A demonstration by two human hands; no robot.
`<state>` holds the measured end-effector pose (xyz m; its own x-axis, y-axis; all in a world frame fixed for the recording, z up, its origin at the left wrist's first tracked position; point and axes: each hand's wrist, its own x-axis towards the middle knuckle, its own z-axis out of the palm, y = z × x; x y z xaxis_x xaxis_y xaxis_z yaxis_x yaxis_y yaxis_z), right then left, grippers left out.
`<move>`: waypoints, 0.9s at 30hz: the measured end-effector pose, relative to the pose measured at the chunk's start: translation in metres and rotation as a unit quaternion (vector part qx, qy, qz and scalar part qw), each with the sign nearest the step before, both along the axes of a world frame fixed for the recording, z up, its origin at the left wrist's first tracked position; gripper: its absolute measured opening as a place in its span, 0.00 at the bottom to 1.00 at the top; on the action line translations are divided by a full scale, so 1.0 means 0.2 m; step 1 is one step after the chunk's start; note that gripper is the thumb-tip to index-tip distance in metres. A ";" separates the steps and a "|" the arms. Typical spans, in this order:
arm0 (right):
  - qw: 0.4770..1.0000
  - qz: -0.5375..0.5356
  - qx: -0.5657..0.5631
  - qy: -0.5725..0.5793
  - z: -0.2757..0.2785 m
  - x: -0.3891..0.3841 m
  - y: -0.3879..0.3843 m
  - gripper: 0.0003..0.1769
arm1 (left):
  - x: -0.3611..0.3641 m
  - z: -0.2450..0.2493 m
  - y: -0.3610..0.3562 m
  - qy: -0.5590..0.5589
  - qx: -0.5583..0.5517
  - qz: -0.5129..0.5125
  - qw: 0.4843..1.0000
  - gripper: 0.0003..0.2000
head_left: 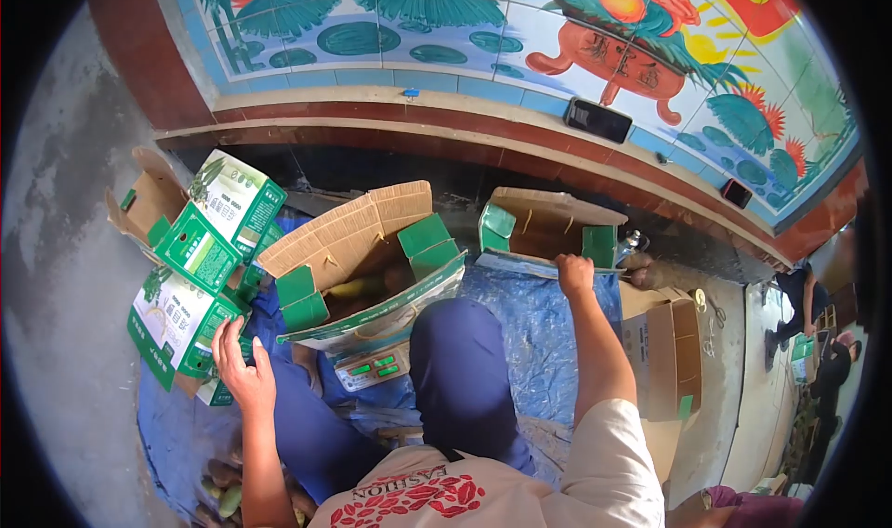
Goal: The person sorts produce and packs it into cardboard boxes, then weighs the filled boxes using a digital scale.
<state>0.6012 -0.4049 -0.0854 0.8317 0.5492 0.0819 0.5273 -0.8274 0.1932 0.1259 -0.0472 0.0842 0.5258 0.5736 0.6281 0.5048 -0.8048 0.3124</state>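
My left hand point(243, 365) is raised beside my left knee with its fingers apart, right next to a stack of green-and-white printed cartons point(172, 314). My right hand point(575, 273) is closed over the near rim of an open cardboard box point(557, 220) with green inner flaps. Between my hands stands a larger open cardboard box point(358, 240), its flaps up and some yellowish and brown produce point(358, 288) inside. Just below that box shows a weighing scale point(372, 370) with green lit displays.
A blue tarp point(562, 310) covers the floor. Loose tubers point(228, 493) lie at lower left. Brown cartons point(664, 356) stand on the right. A dark phone point(597, 120) rests on the ledge of the tiled wall. Other people point(804, 296) are at far right.
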 end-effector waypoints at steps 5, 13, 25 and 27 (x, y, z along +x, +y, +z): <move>0.997 0.057 -0.036 -0.032 0.13 0.14 0.09 0.09 | 0.05 0.00 -0.03 0.010 -0.017 -0.006 1.000 0.17; 0.992 0.094 -0.082 0.014 0.39 0.39 0.20 0.10 | 0.06 0.00 -0.01 0.045 -0.016 0.000 0.999 0.17; 0.995 0.080 -0.010 -0.053 0.33 0.35 0.14 0.10 | 0.05 0.00 0.00 0.059 -0.005 0.005 0.998 0.18; 0.995 0.076 0.004 -0.059 0.34 0.35 0.15 0.10 | 0.06 0.00 0.00 0.054 -0.007 0.004 0.999 0.18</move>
<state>0.6707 -0.3743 -0.0177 0.7229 0.6676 0.1783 0.6212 -0.7409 0.2554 0.1374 -0.0479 0.0843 0.5846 0.5863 0.5607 0.5428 -0.7964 0.2667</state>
